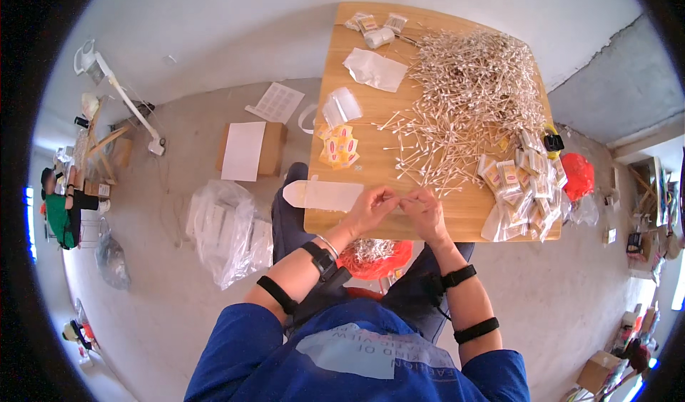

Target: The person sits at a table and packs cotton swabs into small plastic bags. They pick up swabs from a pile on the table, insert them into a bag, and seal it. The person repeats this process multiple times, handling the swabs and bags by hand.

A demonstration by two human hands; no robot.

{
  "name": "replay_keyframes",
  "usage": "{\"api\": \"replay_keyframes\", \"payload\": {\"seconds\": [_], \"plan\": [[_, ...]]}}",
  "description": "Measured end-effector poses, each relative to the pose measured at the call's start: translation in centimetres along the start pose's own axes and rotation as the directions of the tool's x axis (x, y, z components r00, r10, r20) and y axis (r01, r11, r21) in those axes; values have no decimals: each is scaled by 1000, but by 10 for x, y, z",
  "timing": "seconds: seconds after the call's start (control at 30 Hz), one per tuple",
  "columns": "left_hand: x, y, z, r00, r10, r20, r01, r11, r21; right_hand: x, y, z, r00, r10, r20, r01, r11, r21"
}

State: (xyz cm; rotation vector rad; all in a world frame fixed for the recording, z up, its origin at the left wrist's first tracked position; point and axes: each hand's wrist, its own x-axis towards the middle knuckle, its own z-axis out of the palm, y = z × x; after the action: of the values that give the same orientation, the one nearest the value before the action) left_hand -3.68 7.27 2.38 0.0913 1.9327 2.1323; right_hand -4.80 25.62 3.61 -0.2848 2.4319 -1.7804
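My left hand (374, 208) and my right hand (427, 214) meet over the wooden table's (464, 216) near edge, fingers pinched close together. Something thin and pale shows between the fingertips, too small to name. Just beyond them spreads a large heap of loose cotton swabs (471, 81), its nearest ones close to my right hand. Beside my left hand lies a white paper strip (328, 195) with a rounded end. Small yellow printed cards (339, 147) are piled behind it, with clear plastic sleeves (342, 107) farther back. Filled packs of swabs (517, 181) crowd the right corner.
Below the table edge, a red bag (371, 263) holds more swabs between my legs. A white sheet (374, 69), a white roll (379, 38) and more packs lie at the back left. Left on the floor are a cardboard box (271, 149) and a plastic-wrapped bundle (225, 224). Another person (61, 209) is far left.
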Motion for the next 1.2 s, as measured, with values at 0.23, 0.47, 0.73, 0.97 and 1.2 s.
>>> {"api": "replay_keyframes", "payload": {"seconds": [0.23, 0.47, 0.73, 0.97, 1.2], "plan": [[7, 9, -6, 996, 76, 41, -83, 973, 215, 1, 3, -8, 1000, 0, 6, 0, 1000, -5], [2, 0, -2, 999, -40, 30, 44, 991, -130, -1, -3, -10, 998, 1, 59, -4, 999, 51], [6, -7, -10, 987, -136, 85, 150, 970, -193, -2, -4, -9, 972, 199, 126, -229, 923, 308], [6, 7, -6, 993, -101, 65, 110, 981, -158, -1, 3, -7, 976, 202, 87, -219, 919, 329], [-2, -2, -13, 989, -123, 84, 130, 988, -87, 0, 5, -11, 983, 113, 144, -129, 986, 103]]}}
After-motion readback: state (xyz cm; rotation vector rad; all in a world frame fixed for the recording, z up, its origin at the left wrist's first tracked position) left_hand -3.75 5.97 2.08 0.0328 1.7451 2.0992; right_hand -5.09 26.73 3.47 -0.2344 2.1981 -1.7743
